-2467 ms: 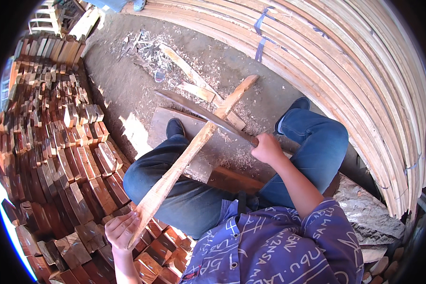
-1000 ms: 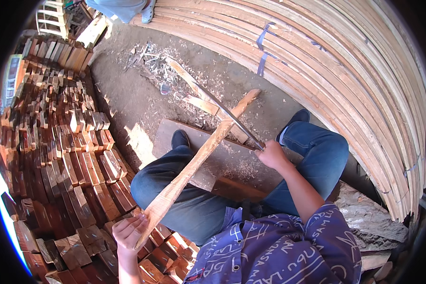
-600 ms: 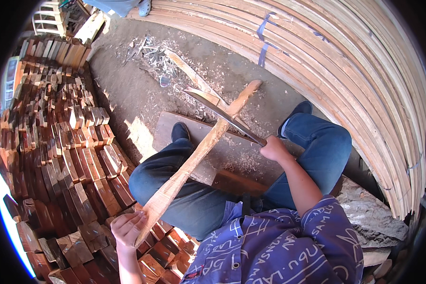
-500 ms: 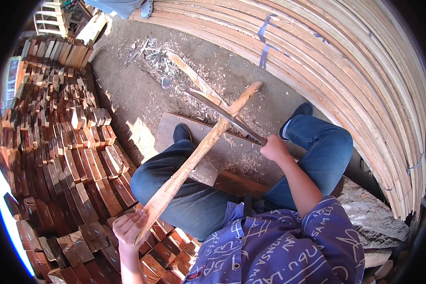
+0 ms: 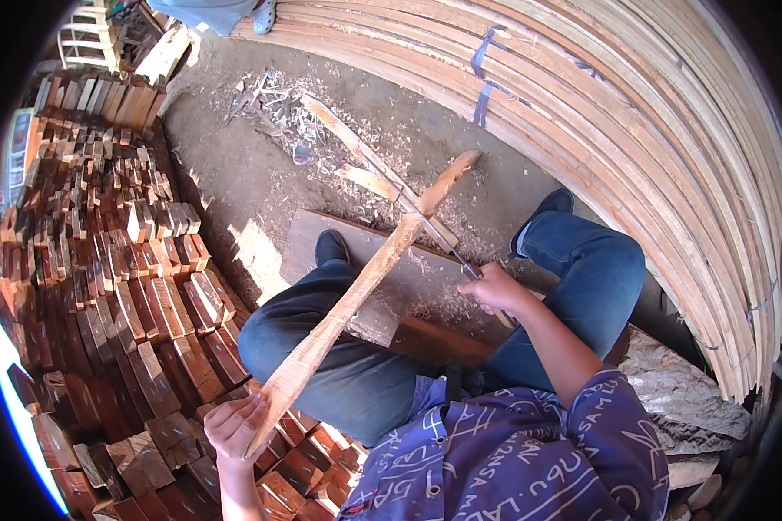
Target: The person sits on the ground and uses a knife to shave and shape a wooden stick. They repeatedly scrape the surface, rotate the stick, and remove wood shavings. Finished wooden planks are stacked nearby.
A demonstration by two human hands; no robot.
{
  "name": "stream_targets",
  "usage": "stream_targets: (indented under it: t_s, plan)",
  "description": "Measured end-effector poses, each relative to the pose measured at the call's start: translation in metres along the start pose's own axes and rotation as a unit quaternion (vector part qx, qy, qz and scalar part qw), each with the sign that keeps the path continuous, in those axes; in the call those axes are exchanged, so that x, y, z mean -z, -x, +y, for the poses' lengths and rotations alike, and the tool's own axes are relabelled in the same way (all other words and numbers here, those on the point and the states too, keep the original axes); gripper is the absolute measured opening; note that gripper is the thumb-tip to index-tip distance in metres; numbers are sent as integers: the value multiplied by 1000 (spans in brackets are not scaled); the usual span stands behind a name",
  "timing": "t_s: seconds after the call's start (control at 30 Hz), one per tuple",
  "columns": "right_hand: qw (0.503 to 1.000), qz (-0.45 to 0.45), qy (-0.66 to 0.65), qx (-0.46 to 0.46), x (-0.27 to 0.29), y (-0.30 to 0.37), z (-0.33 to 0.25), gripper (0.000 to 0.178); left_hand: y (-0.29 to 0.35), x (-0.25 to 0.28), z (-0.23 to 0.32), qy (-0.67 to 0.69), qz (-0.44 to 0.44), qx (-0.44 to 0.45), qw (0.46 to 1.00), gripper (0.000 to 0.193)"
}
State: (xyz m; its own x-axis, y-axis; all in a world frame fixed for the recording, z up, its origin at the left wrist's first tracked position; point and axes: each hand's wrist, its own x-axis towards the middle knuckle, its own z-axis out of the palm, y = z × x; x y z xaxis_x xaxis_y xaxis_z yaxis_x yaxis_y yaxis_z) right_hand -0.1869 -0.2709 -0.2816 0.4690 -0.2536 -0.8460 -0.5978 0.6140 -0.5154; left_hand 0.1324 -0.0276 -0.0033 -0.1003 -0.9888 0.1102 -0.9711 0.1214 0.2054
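Observation:
My left hand is closed round the near end of a long, pale, roughly carved wooden piece. The wood slants away to the upper right, widening near my grip and bending slightly at its far tip. My right hand grips the handle of a machete, whose thin end shows below the fist. Seen almost edge-on, the narrow blade crosses the wood near its far third. I cannot tell whether blade and wood touch there. Past the crossing, two pale wooden offcuts, one long and one short, lie on the ground.
Stacked reddish-brown wood blocks fill the left side. Long, bent planks run along the top and right, tied with blue strips. Shavings cover the dirt and a flat board by my foot. Another person's shoe shows at the top.
The machete has turned from showing its broad side to nearly edge-on, and its tip has swung farther away. My right hand has shifted slightly down and left. The held wood stays almost still.

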Motion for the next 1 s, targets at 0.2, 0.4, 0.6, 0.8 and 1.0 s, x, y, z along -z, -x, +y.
stream_targets:
  t_s: [0.2, 0.4, 0.6, 0.8, 1.0]
  plan:
    - [851, -286, -425, -112, -17, 2, -7, 29, -1, -1, 0, 9, 3, 12, 1000, 24]
    - [976, 57, 168, 124, -38, 32, -41, 30, 0, 2, -2, 2, -8, 13, 1000, 25]
    - [893, 89, 374, 235, -39, 60, -76, 28, -1, 1, 1, 7, -5, 12, 1000, 26]
    - [923, 195, 329, 43, 24, -31, 4, 30, -4, 0, 0, -4, 0, -1, 1000, 22]
    - [927, 196, 319, 38, 26, -33, 3, 32, -7, 2, 2, 6, 3, -5, 1000, 24]
